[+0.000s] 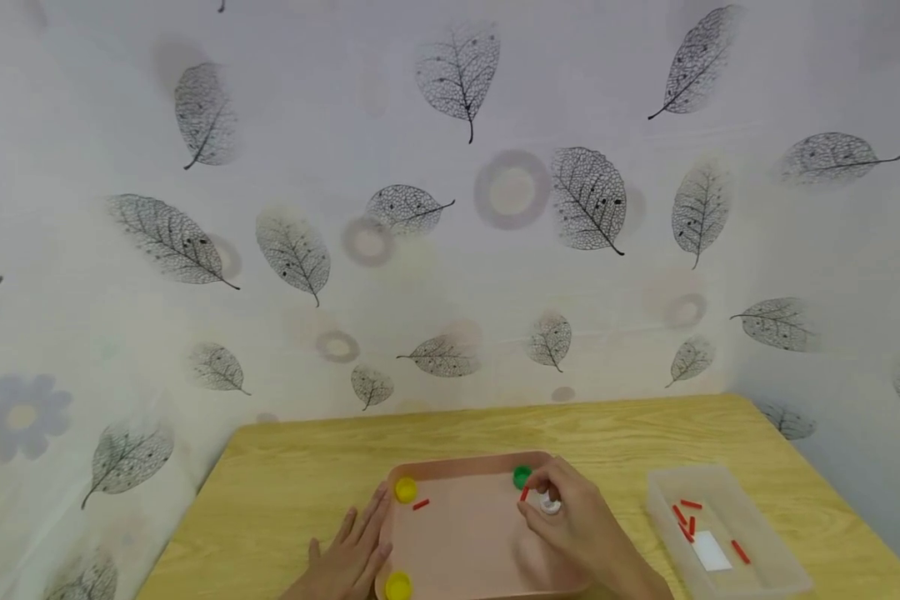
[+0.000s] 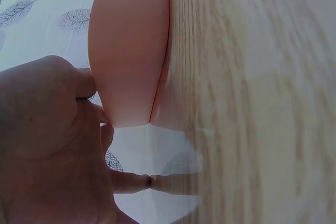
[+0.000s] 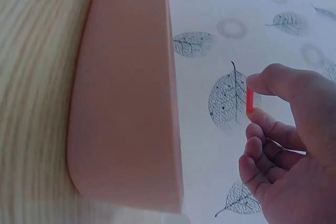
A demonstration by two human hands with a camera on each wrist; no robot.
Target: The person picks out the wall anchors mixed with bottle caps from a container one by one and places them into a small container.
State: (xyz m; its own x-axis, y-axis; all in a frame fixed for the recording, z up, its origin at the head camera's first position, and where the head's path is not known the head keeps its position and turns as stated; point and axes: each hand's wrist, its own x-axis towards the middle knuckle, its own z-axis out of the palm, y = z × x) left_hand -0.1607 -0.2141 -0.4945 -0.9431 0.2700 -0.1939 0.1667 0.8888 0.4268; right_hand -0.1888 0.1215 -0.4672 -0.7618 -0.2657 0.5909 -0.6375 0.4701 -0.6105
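Observation:
Between thumb and index finger, my right hand (image 1: 570, 508) pinches a short red stick (image 3: 250, 100) by its ends, above the right side of a pink tray (image 1: 468, 533). Close to that hand are a green cap (image 1: 522, 477) and a white cap (image 1: 549, 503), partly hidden by the fingers. My left hand (image 1: 348, 550) rests with fingers spread at the tray's left rim, touching it. Inside the tray on the left lie a yellow cap (image 1: 406, 489), a second yellow cap (image 1: 398, 586) nearer to me, and another red stick (image 1: 421, 504).
A translucent plastic box (image 1: 757, 575) stands right of the tray, holding several red sticks and a white card (image 1: 712, 551). Both containers stand on a wooden table (image 1: 307, 450). Behind it is a wall covering (image 1: 450, 250) with leaf prints.

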